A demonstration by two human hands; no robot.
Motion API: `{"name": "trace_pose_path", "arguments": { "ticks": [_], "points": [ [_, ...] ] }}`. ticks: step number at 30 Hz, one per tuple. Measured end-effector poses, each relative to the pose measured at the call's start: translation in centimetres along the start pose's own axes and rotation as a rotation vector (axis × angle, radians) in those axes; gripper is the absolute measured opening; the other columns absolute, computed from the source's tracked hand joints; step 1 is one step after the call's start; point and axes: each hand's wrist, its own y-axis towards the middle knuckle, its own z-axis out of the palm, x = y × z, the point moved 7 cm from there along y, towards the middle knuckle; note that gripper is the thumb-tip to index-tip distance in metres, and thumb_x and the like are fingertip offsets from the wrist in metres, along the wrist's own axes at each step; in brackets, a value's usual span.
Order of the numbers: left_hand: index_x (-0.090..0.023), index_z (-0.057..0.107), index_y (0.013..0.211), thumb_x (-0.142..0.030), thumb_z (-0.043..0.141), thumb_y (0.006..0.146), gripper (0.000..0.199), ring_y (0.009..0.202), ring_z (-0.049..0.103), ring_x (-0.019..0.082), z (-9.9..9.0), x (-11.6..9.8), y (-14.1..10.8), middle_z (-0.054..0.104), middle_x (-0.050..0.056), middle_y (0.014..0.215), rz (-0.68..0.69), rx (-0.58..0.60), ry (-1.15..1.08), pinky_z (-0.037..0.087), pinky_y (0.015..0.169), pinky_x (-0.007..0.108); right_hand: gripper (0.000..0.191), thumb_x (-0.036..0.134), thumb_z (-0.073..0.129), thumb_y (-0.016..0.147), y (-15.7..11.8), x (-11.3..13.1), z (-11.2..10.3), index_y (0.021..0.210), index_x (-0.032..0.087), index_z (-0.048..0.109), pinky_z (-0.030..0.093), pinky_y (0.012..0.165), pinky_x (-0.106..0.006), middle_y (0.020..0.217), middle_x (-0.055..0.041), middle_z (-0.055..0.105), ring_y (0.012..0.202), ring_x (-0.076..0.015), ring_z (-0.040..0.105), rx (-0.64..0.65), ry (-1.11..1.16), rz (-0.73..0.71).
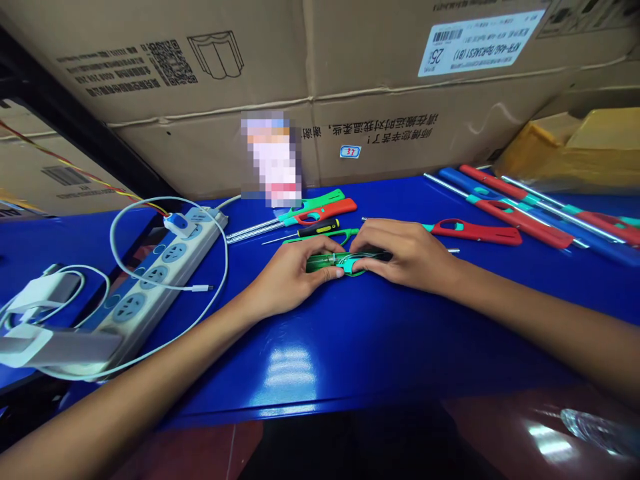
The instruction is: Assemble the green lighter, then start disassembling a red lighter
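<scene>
At the middle of the blue table, my left hand (295, 275) is closed on the left end of an opened green lighter (323, 261). Fingers of my right hand (406, 253) pinch the same lighter near its teal trigger (346, 266), where thin wires show. Just behind my hands lie a green casing half (320, 237) and a black and yellow screwdriver (325, 227). A green lighter and a red lighter (327, 211) rest farther back. Another red lighter (475, 231) lies behind my right hand, which hides part of it.
A white power strip (150, 280) with cables and chargers (45, 293) is on the left. Several red and blue lighters (530, 217) lie at the right. Large cardboard boxes (370, 87) stand behind, with a blurred upright screen (275, 160) before them.
</scene>
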Motion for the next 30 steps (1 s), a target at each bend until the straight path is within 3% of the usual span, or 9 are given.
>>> {"name": "trace_pose_path", "arguments": {
  "ticks": [8,13,24,30],
  "points": [
    [-0.021,0.073,0.12,-0.032,0.07,0.1,0.023,0.102,0.073,0.023,0.0,-0.3,0.0,0.077,0.004,0.112,-0.01,0.062,-0.016,0.054,0.095,0.039,0.014,0.017,0.075,0.1,0.3,-0.5,-0.3,0.113,0.021,0.073,0.054,0.086,-0.032,0.105,-0.0049,0.074,0.097,-0.0204,0.072,0.077,0.124,0.065],
    [-0.023,0.069,0.125,-0.021,0.076,0.094,0.032,0.113,0.071,0.022,-0.3,-0.8,-0.2,0.074,0.002,0.123,0.085,0.059,0.093,0.052,0.103,0.039,0.015,0.017,0.07,0.102,0.1,-0.6,0.1,0.115,0.021,0.077,0.056,0.091,-0.035,0.114,-0.0074,0.074,0.103,-0.0224,0.073,0.136,0.07,0.032],
    [-0.022,0.061,0.125,-0.029,0.064,0.106,0.02,0.114,0.062,0.024,0.2,-1.8,-0.6,0.068,0.007,0.124,0.233,-0.015,0.449,0.052,0.1,0.042,0.016,0.018,0.067,0.104,0.0,-0.3,0.2,0.106,0.019,0.082,0.061,0.09,-0.037,0.11,-0.0101,0.077,0.099,-0.023,0.075,0.105,-0.001,-0.081],
    [-0.022,0.068,0.109,-0.029,0.066,0.105,0.008,0.109,0.061,0.025,-0.3,-2.1,-0.6,0.07,0.006,0.113,0.277,-0.051,0.53,0.052,0.1,0.043,0.027,0.016,0.059,0.107,-0.1,-0.9,0.1,0.113,0.025,0.084,0.059,0.091,-0.041,0.11,-0.0091,0.076,0.102,-0.0243,0.072,0.139,-0.051,-0.071]
  ]
}}
